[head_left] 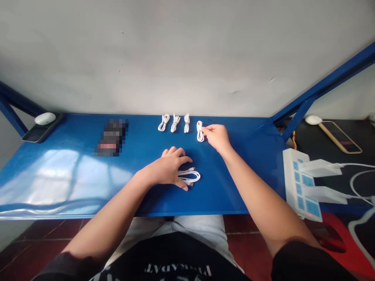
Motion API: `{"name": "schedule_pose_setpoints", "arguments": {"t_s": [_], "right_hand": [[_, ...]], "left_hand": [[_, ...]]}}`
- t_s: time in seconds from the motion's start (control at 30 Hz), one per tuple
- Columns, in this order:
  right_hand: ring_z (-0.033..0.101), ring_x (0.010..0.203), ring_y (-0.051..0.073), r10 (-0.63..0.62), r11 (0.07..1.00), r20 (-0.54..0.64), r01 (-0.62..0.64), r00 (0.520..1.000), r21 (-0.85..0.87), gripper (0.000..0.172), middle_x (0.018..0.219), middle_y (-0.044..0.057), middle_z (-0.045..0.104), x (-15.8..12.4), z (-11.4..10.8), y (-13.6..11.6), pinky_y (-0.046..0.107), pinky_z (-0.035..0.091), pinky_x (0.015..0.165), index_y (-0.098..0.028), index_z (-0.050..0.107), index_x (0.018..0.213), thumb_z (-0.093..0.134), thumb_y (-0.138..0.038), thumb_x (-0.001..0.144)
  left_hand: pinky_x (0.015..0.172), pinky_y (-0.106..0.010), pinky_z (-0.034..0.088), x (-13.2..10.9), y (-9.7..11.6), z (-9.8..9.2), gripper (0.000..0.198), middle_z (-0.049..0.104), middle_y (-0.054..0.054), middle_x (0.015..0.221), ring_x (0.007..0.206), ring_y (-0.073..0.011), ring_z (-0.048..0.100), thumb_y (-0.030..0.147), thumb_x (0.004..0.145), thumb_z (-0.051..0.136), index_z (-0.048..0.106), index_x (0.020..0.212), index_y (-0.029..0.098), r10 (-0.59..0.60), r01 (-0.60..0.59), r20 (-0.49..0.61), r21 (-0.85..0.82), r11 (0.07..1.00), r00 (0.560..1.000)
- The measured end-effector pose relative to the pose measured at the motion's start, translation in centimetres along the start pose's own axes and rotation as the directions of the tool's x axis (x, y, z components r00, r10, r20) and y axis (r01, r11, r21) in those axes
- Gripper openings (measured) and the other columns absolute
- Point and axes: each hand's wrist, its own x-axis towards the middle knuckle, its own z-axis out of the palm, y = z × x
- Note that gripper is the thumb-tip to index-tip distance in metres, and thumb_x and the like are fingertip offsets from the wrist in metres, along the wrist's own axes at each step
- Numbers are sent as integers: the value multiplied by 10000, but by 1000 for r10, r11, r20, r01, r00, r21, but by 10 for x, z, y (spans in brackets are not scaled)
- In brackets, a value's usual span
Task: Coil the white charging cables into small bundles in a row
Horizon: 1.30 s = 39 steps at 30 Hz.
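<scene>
On the blue table point(140, 156), three tied bundles of white cable, the left one point(163, 122), the middle one point(175, 123) and the right one point(186, 123), lie in a row near the wall. A fourth white bundle point(200, 131) lies to their right, its right side pinched between the fingertips of my right hand point(217, 136). Closer to me is a loosely coiled white cable point(191, 176). Over its left part is my left hand point(171, 168), palm down, with thumb and fingers spread around the coil, partly hiding it.
A pixelated dark item point(111, 137) lies left on the table. A white mouse-like object point(45, 118) rests on a dark phone-like slab in the left corner. At the right edge stands a white power strip point(288, 168) with plugs; beyond it lies a phone point(341, 136).
</scene>
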Motion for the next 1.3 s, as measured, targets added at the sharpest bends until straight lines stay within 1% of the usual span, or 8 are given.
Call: {"name": "schedule_pose_setpoints", "arguments": {"t_s": [0.17, 0.5, 0.63, 0.7, 0.77, 0.9, 1.17, 1.3], "right_hand": [[596, 469, 118, 90, 992, 42, -94, 995, 90, 229, 685, 72, 736, 15, 11, -14, 225, 468, 440, -140, 736, 724, 700, -328, 849], [634, 509, 170, -68, 993, -61, 62, 996, -97, 293, 645, 78, 723, 13, 12, -19, 278, 510, 531, -161, 714, 850, 681, -450, 885], [628, 454, 180, 57, 995, 110, -48, 992, -82, 385, 613, 104, 712, -13, -11, -28, 291, 508, 464, -172, 664, 673, 665, -492, 888], [646, 439, 199, 200, 980, 385, -176, 901, -97, 403, 586, 125, 709, -28, -23, -32, 290, 506, 415, -169, 647, 597, 737, -484, 832], [685, 471, 226, 286, 956, 608, -264, 741, -128, 376, 622, 149, 733, -42, -33, -33, 287, 520, 399, -155, 673, 606, 800, -466, 776], [768, 644, 249, 211, 941, 777, -337, 594, 2, 306, 793, 155, 788, -60, -35, -29, 249, 566, 456, -132, 763, 820, 816, -430, 778], [767, 707, 179, 111, 868, 672, -400, 732, 292, 220, 866, 105, 791, -70, -1, -27, 225, 618, 608, -140, 734, 934, 816, -295, 803], [745, 755, 140, 2, 811, 581, -341, 814, 476, 271, 917, 63, 789, -74, 9, -29, 260, 629, 723, -161, 693, 977, 807, -337, 805]], "left_hand": [[944, -373, 418, 2, -6, 1, 696, 636, -100, 1231, 1128, -302, 551, 545, 744, 805, 645, 1347, 237, 12, -6, 74, -80, 997, 997], [836, -353, 517, 12, -8, 7, 472, 680, -131, 1176, 973, -270, 666, 434, 857, 705, 718, 1250, 173, -158, 137, -164, -129, 982, 974], [827, -348, 526, 15, -6, 12, 414, 705, -127, 1138, 977, -276, 675, 363, 843, 706, 732, 1215, 183, -166, 140, -231, -125, 982, 959], [793, -338, 521, 16, -5, 16, 346, 717, -128, 1076, 940, -269, 677, 315, 844, 680, 754, 1152, 175, -160, 135, -275, -105, 985, 948], [746, -328, 506, 17, -4, 19, 279, 721, -126, 1003, 874, -254, 673, 280, 846, 652, 774, 1073, 174, -173, 152, -313, -88, 984, 934], [710, -316, 474, 18, -3, 22, 233, 724, -106, 935, 804, -228, 650, 260, 822, 650, 781, 999, 181, -223, 183, -356, -141, 973, 907], [733, -321, 486, 25, -16, 26, 718, 709, -73, 970, 770, -189, 608, 442, 747, 806, 610, 1369, 143, -380, 188, -349, -475, 860, 857], [814, -340, 500, 27, -18, 22, 789, 676, -91, 1076, 864, -198, 634, 452, 655, 888, 645, 1341, 145, -423, 145, -329, -619, 772, 844]]}}
